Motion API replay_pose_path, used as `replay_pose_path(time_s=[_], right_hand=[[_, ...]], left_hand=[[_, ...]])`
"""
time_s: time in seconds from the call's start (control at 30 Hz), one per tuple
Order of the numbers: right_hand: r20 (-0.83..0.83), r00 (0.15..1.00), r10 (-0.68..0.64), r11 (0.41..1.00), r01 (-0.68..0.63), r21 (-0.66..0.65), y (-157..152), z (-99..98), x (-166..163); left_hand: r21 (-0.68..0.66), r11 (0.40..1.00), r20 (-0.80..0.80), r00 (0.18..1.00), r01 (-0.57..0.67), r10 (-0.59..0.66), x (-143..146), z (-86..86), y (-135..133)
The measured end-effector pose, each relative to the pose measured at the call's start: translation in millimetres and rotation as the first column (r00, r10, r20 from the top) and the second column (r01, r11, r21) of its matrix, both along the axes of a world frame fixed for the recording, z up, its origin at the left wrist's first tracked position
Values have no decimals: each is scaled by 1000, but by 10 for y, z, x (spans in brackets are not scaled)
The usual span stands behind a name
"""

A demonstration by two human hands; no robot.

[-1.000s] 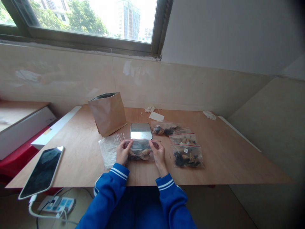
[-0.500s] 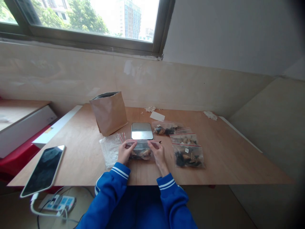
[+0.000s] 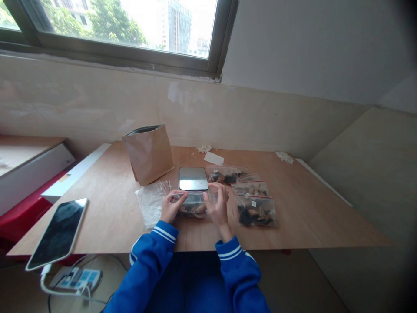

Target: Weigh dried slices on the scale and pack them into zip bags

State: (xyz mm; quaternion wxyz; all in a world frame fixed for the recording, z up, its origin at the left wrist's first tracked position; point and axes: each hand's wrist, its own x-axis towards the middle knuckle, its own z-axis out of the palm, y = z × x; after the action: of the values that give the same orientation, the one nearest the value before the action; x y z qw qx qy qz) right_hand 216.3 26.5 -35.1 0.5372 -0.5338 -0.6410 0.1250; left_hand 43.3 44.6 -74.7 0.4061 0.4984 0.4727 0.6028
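A clear zip-lock bag (image 3: pixel 193 210) with brown dried pieces in it lies near the table's front edge. My left hand (image 3: pixel 171 207) pinches its upper left corner between thumb and fingers. At the bag's right end is my right hand (image 3: pixel 219 206), its thumb against the bag's upper edge and its fingers lifted apart from the thumb. Just behind the bag sits a flat silver scale (image 3: pixel 193 178). Left of my left hand, empty clear zip-lock bags (image 3: pixel 150 205) lie in a pile.
Filled zip-lock bags lie on the right: a front one (image 3: pixel 256 214), one behind it (image 3: pixel 250 188), and a far one (image 3: pixel 226 175). A brown paper bag (image 3: pixel 149 154) stands open at the back left. A phone (image 3: pixel 57 234) with a cable overhangs the left edge. A white card (image 3: pixel 214 158) lies behind.
My right hand's fingers have come off the bag's top edge and spread upward. My left hand keeps its pinch. A small dark bit beside the bag is no longer visible.
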Motion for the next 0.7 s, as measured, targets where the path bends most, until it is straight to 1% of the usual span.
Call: replay_pose_path(time_s=[0.03,0.1,0.17,0.27,0.37,0.5,0.6,0.7], right_hand=[[146,989,36,999,-36,-2,-4,92,-20],[379,912,155,987,-132,-86,13,248,-75],[504,826,254,966,-192,-173,54,351,-133],[566,759,323,945,-232,-229,108,413,-187],[601,728,331,943,-228,-243,118,423,-196],[633,714,298,953,-182,-242,85,418,-206],[647,708,283,958,-177,-225,61,411,-216],[641,721,264,964,-169,-207,45,396,-187]], left_hand=[[12,1000,3,1000,-2,2,-1,-6,0],[35,999,9,1000,-5,5,-4,-12,0],[60,998,7,1000,-1,1,-7,-14,1],[90,996,6,1000,16,-16,-10,-14,4],[101,994,9,999,33,-34,-8,-11,2],[115,991,-24,997,69,-67,-4,8,-24],[140,987,-62,996,77,-69,-6,26,-51],[173,983,-93,994,67,-51,-13,36,-66]])
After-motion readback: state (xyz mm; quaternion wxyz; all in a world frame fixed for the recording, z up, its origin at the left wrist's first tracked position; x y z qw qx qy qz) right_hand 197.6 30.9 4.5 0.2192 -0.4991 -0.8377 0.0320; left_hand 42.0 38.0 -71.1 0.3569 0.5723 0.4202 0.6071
